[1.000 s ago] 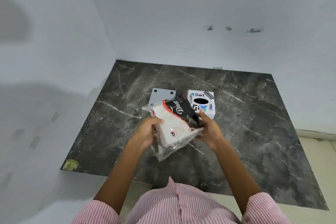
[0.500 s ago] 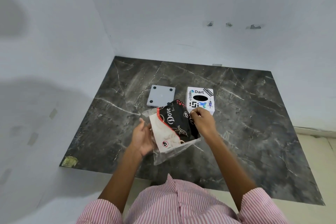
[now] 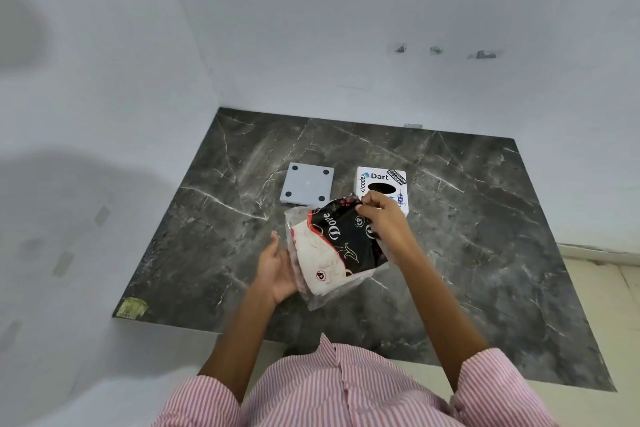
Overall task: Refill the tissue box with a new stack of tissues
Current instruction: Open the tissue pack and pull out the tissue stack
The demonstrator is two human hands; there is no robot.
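Above the dark marble slab (image 3: 467,253), held clear of it: sealed tissue pack (image 3: 337,250), black-and-cream printed wrapper, tilted, far end toward the wall. Left hand (image 3: 277,270) cupped open-palmed under and against the near-left side, supporting rather than clamping. Right hand (image 3: 384,222) closed over the far top corner, fingertips (image 3: 362,208) pinched on the plastic, seemingly at the seam, though hard to confirm at this size. Just beyond the right hand, resting on the slab: white tissue box (image 3: 381,178), stickered, oval slot facing up, dark inside. Beside it to the left, slightly apart: grey square panel (image 3: 307,184) with four dark dots, probably the box's removed base.

Step in hand: opening the wrapper, not yet torn. Next call: firm pinch and peel along the seam, counter-hold from the left, without crushing the stack; then wrapper off, stack into the box from below, panel refitted.
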